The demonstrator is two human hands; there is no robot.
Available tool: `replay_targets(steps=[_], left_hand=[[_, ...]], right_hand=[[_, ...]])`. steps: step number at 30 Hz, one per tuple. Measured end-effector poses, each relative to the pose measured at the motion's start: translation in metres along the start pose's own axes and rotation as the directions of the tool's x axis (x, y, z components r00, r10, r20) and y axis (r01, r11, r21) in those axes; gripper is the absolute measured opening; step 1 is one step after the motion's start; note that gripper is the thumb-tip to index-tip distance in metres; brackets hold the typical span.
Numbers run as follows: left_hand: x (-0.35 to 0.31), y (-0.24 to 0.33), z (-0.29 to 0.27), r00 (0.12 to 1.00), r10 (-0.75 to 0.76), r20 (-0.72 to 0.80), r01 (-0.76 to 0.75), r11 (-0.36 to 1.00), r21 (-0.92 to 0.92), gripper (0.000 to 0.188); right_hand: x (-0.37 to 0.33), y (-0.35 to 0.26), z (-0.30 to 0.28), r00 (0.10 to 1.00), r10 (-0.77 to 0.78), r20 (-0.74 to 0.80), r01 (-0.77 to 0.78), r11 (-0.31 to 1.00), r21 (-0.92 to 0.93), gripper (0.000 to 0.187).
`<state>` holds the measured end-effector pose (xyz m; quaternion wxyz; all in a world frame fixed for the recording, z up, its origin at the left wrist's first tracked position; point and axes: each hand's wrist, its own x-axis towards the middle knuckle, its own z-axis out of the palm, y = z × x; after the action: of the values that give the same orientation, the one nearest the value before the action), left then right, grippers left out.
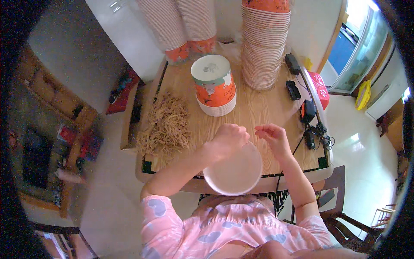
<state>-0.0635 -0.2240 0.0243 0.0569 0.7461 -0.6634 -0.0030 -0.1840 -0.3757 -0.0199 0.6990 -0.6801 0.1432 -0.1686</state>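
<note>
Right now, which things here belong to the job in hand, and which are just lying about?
Probably the job:
- white round open tub
- tan stringy tangled heap
- orange-printed paper tub stack

Probably just lying about:
- black looped cable
- yellow plastic bag

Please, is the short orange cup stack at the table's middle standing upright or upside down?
Upside down: the short stack has its nested rims at the bottom and a white base facing up.

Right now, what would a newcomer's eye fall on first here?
Probably the tall stack of tubs at the back right of the table, and the shorter orange stack in the middle. Then the tangled brown heap at left, and the white container by the left hand.
</note>
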Motion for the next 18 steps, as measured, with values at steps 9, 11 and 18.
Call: replay_targets(steps=[9,11,18], left_hand=[[-0.018,0.014,0.001,0.984,-0.118,0.135,0.15,0.955,-0.257,0.029],[-0.025,0.024,0.0,0.965,-0.258,0.042,0.238,0.798,-0.554,0.029],[-0.023,0.023,0.06,0.928,-0.344,0.143,0.128,-0.066,-0.99,0.022]], right_hand=[[0.016,-0.017,-0.006,0.991,0.026,0.131,-0.009,0.992,-0.126,0.017],[0.015,-0.02,-0.003,0.981,0.034,0.192,0.001,0.984,-0.178,0.017],[0.007,-0.018,0.009,0.985,0.01,0.17,0.036,0.964,-0.265,0.002]])
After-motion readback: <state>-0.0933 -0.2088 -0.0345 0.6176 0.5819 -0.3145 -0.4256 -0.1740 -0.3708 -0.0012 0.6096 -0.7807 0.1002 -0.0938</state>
